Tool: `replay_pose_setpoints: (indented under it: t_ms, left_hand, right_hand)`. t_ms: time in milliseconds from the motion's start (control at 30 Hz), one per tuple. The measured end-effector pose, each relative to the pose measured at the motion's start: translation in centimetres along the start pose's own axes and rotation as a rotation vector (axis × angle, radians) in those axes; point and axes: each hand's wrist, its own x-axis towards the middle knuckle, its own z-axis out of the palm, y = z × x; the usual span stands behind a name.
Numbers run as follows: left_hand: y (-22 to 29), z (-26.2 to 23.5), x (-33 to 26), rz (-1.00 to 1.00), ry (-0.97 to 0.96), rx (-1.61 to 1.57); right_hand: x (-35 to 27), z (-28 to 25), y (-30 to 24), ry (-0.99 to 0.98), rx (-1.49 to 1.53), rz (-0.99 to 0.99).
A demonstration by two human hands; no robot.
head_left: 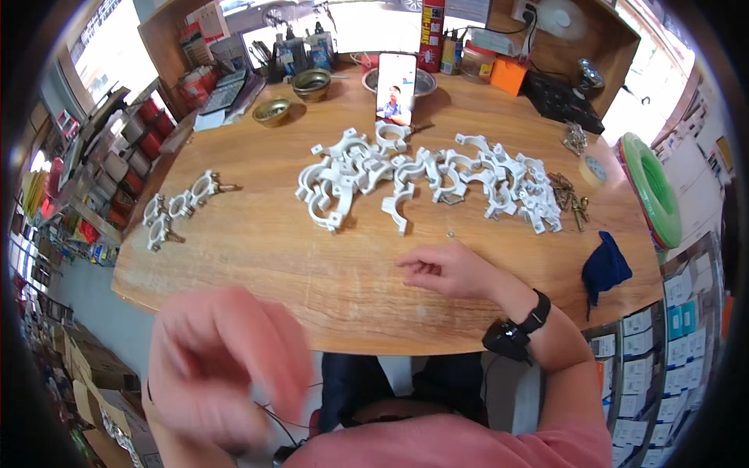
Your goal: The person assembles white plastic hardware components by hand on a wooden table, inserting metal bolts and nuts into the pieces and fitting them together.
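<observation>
My left hand [230, 366] is raised close to the camera, left of my lap and in front of the table edge. Motion smears its bent fingers, so I cannot make out whether they hold anything. My right hand [449, 269] rests over the near middle of the table, fingers loosely bent and slightly apart, with nothing visible in them. Just beyond it lies a small metal nut [450, 234]. A single white half-ring pipe clamp [398, 212] lies in front of a heap of white pipe clamp pieces [343, 175]. At the left are several ring-shaped clamps with screws [181, 204].
A phone [395, 90] stands upright behind the heap. Brass-coloured screws [579, 204], a tape roll [593, 170] and a dark blue cloth pouch [606, 267] lie on the right. Brass bowls [272, 112] stand at the back left. The wooden table [257, 257] has a curved near edge.
</observation>
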Motion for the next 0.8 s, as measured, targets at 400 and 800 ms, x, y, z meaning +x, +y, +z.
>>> replay_pose_setpoints:
  t_ms: [400,800]
  left_hand:
    - [-2.6,6.4,6.4,0.152,-0.664,-0.545]
    - [-3.7,5.5,9.3,0.146,-0.726,-0.662]
  right_hand:
    - [-0.3,1.1,0.4,0.090,-0.087,-0.177]
    - [-0.3,0.7,0.7,0.018,-0.105,-0.206]
